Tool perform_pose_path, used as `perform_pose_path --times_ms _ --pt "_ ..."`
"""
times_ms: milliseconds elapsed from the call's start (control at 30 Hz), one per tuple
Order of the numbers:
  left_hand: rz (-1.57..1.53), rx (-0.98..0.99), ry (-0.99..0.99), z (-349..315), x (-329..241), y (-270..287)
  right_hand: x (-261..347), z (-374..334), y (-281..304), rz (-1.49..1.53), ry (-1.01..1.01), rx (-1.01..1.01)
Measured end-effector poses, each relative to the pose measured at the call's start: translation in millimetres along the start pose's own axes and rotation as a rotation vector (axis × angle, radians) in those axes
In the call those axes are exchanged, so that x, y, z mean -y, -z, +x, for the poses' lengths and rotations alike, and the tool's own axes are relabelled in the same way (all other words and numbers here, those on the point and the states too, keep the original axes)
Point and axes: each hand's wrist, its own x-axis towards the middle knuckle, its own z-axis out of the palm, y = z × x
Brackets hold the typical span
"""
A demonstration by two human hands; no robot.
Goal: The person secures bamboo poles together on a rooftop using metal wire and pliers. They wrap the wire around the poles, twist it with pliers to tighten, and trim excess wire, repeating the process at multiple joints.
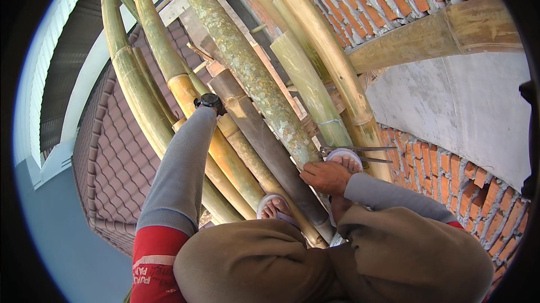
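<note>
My left arm reaches forward over the bamboo poles [216, 148], with a black wristwatch [210, 101] at the wrist. Beyond the watch my left hand drops out of sight beside a dark brown pole [250, 129], its fingers hidden. My right hand [326, 178] is closed, low beside my right sandalled foot [347, 159] at the lower end of a mottled, lichen-covered trunk [242, 61]. What its fingers hold, if anything, is hidden. Just past that hand lie metal pincers [368, 149], their two long handles pointing right across the bamboo. Thin wire [330, 121] circles a cut green bamboo [315, 92].
My left sandalled foot [274, 207] stands on the poles. Gaps open between several poles. A tiled roof [118, 151] lies below at the left. At the right are a brick wall [450, 185], a grey plastered slab [450, 100] and a thick horizontal bamboo [427, 36].
</note>
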Motion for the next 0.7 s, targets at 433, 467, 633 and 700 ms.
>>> perform_pose_path --times_ms 433,467,633,700 --pt "-0.009 -0.014 -0.026 8 -5 2 -1 0 -3 -0.001 -0.009 -0.019" --pt "-0.011 -0.03 -0.033 8 -6 1 -1 1 -3 -0.006 -0.008 -0.031" --pt "-0.01 -0.125 -0.076 25 -11 -9 -1 2 -2 -0.032 0.002 -0.061" --pt "0.013 -0.185 -0.1 35 -11 -13 -1 3 -2 -0.043 0.004 -0.032"
